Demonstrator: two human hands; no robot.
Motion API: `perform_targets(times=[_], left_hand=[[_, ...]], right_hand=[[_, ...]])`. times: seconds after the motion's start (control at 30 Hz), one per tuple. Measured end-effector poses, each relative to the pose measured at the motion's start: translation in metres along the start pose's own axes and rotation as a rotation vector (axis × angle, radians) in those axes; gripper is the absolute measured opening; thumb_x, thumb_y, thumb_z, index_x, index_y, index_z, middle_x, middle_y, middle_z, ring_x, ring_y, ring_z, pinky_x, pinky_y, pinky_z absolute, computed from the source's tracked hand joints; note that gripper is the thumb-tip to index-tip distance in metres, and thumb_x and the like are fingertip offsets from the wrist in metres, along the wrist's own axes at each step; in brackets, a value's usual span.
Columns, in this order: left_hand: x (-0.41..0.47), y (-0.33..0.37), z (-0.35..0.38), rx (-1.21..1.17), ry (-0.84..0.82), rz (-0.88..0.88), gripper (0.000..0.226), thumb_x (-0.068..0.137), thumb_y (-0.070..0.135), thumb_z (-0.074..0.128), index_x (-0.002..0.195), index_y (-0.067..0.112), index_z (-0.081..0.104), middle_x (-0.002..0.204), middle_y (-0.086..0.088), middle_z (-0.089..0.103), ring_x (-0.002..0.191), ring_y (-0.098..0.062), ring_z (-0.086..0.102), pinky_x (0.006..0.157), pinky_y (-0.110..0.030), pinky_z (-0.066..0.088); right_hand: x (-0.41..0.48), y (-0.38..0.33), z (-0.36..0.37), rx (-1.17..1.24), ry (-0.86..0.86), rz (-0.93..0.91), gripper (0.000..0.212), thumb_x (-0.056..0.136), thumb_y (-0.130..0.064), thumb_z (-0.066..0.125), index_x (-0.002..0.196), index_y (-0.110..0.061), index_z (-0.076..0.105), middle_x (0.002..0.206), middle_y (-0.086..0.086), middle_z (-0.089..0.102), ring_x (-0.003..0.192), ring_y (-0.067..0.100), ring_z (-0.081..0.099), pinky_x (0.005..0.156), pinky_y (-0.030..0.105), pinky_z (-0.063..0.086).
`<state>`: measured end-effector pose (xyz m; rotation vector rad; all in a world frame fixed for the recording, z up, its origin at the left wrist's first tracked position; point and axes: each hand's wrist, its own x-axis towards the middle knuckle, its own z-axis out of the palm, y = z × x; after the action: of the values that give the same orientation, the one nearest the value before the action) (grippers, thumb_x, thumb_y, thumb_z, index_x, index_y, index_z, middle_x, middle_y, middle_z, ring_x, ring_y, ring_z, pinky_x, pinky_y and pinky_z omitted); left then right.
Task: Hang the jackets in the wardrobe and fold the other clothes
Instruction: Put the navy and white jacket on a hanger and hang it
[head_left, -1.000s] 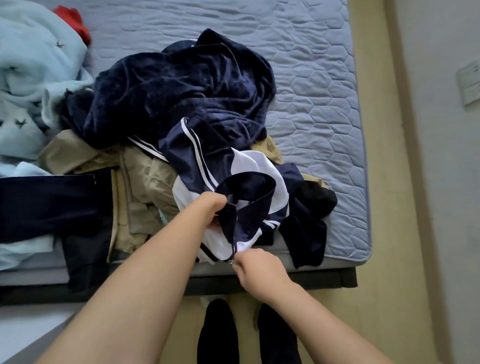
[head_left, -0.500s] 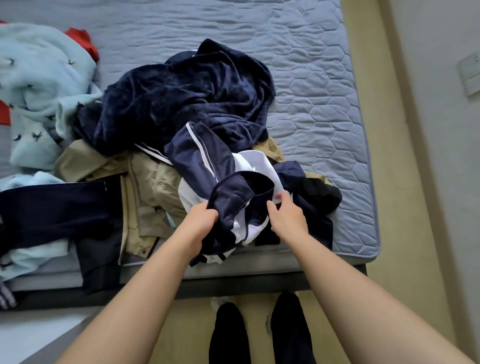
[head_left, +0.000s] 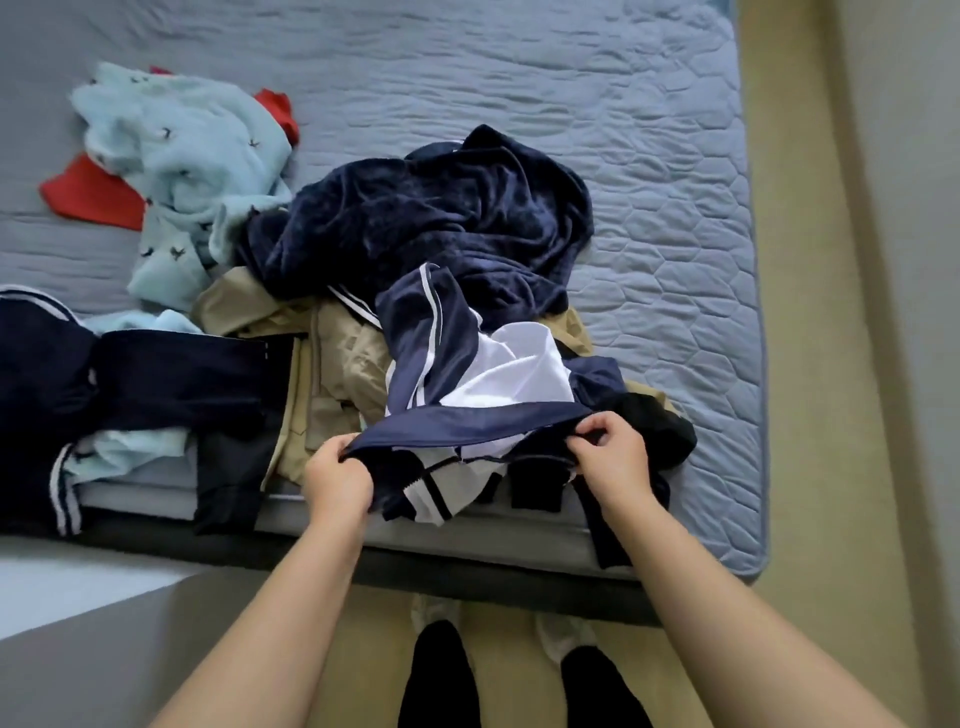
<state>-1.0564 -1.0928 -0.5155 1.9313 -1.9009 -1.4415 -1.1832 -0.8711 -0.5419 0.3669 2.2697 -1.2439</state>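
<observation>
I am pinching the smooth navy-and-white jacket (head_left: 441, 364) taut between left hand (head_left: 337, 480) and right hand (head_left: 615, 460); plush navy fleece (head_left: 415, 228) is lying at 12 o'clock on the quilted bed (head_left: 649, 156).

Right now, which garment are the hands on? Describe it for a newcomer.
On the grey-blue quilted bed, look at the near edge. The jacket lies there, stretched between the left hand and right hand. Unlike the plush navy garment behind and the khaki garment beside it, it is smooth navy with white panels and stripes.
</observation>
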Motion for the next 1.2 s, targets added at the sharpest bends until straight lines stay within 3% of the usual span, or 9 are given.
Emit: perform_targets(times=[0.07,0.2,0.33,0.47,0.6,0.77,0.93,1.0,1.2], left_hand=[[-0.022,0.005,-0.008,-0.102,0.037,-0.022,0.026,0.096,0.003,0.04,0.108,0.006,0.063,0.103,-0.013,0.063,0.089,-0.025,0.056,0.078,-0.033,0.046],[-0.086,0.034,-0.047,-0.185,0.001,0.056,0.025,0.1,0.025,0.039,0.102,0.012,0.061,0.107,-0.017,0.065,0.088,-0.028,0.059,0.079,-0.035,0.047],[-0.187,0.072,-0.122,-0.379,0.014,0.082,0.039,0.099,0.044,0.04,0.101,0.014,0.063,0.103,-0.009,0.069,0.096,-0.03,0.065,0.09,-0.046,0.052],[-0.287,0.062,-0.2,-0.486,0.144,0.139,0.046,0.095,0.054,0.041,0.084,0.018,0.067,0.079,0.009,0.073,0.077,-0.009,0.069,0.065,-0.026,0.054],[-0.359,0.006,-0.274,-0.639,0.471,0.099,0.034,0.097,0.042,0.049,0.089,0.014,0.068,0.087,0.0,0.07,0.09,-0.02,0.067,0.086,-0.04,0.053],[-0.451,-0.078,-0.332,-1.1,0.62,-0.066,0.025,0.1,0.016,0.047,0.111,-0.002,0.06,0.108,-0.018,0.064,0.093,-0.029,0.064,0.088,-0.043,0.05],[-0.576,-0.178,-0.365,-1.52,0.761,-0.158,0.015,0.097,0.012,0.05,0.097,0.002,0.062,0.063,-0.013,0.07,0.056,-0.022,0.068,0.041,-0.024,0.052],[-0.633,-0.218,-0.367,-1.514,0.828,-0.148,0.012,0.09,0.014,0.059,0.091,0.006,0.068,0.07,-0.011,0.073,0.063,-0.023,0.07,0.047,-0.025,0.054],[-0.806,-0.342,-0.349,-1.579,0.934,-0.123,0.037,0.083,0.05,0.063,0.068,0.019,0.079,0.078,-0.003,0.075,0.063,-0.018,0.072,0.046,-0.024,0.051]], right_hand=[[-0.016,-0.013,-0.013,0.22,-0.076,0.044,0.025,0.08,0.002,0.061,0.081,-0.021,0.05,0.068,0.0,0.047,0.06,0.016,0.045,0.055,0.029,0.039],[-0.064,-0.072,-0.048,0.588,-0.188,0.138,0.033,0.087,0.011,0.041,0.11,-0.011,0.05,0.095,0.007,0.054,0.081,0.019,0.052,0.072,0.026,0.044],[-0.145,-0.148,-0.088,0.825,-0.481,0.209,0.021,0.093,-0.012,0.045,0.105,-0.01,0.062,0.099,0.01,0.067,0.091,0.024,0.063,0.087,0.035,0.05],[-0.227,-0.188,-0.112,0.431,-0.686,-0.027,0.015,0.091,-0.026,0.058,0.088,-0.015,0.067,0.077,0.006,0.064,0.069,0.021,0.062,0.061,0.032,0.049],[-0.312,-0.215,-0.11,0.18,-0.761,-0.288,0.028,0.087,-0.04,0.052,0.081,-0.016,0.065,0.055,-0.001,0.057,0.043,0.015,0.057,0.041,0.023,0.042],[-0.451,-0.193,-0.088,0.019,-1.094,-0.569,0.031,0.086,-0.044,0.048,0.067,-0.019,0.052,0.062,0.003,0.042,0.055,0.018,0.045,0.057,0.035,0.047],[-0.586,-0.137,-0.093,-0.118,-1.342,-0.552,0.037,0.072,-0.049,0.053,0.077,-0.013,0.059,0.065,0.004,0.056,0.052,0.016,0.06,0.056,0.026,0.055],[-0.637,-0.099,-0.104,-0.175,-1.431,-0.488,0.05,0.053,-0.056,0.054,0.079,-0.014,0.06,0.074,0.007,0.059,0.065,0.024,0.06,0.07,0.038,0.054],[-0.771,0.044,-0.147,-0.232,-1.657,-0.327,0.03,0.064,-0.04,0.059,0.072,-0.011,0.06,0.058,0.01,0.052,0.04,0.019,0.05,0.038,0.027,0.043]])
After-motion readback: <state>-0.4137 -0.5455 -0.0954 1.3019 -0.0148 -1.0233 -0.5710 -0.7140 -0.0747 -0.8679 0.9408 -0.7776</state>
